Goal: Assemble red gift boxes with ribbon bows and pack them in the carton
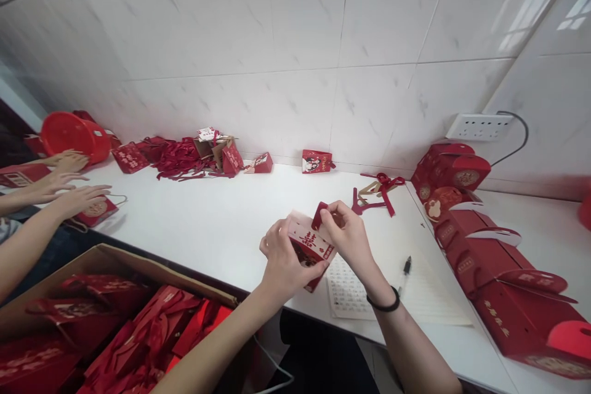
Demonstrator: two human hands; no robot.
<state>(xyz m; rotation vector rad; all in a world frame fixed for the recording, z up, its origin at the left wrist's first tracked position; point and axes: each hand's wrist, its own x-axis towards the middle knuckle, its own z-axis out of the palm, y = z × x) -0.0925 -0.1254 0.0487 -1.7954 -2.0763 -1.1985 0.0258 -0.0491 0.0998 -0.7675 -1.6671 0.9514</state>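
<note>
A small red and white gift box (310,240) with a red printed character is held over the front edge of the white table (217,221). My left hand (284,258) wraps round its left side and underneath, thumb along the front. At the upper right corner of the box, my right hand (344,231) pinches a dark red flap (318,215) between thumb and fingers; a black band circles that wrist. Below the right forearm lie a sheet of handwritten paper (348,289) and a black pen (407,266).
Red boxes (498,283) line the right side. Ribbons (385,183), small boxes (317,162) and a ribbon heap (180,157) lie along the wall. At left are other people's hands (83,200) and a red basin (76,135). An open carton (104,252) stands at lower left.
</note>
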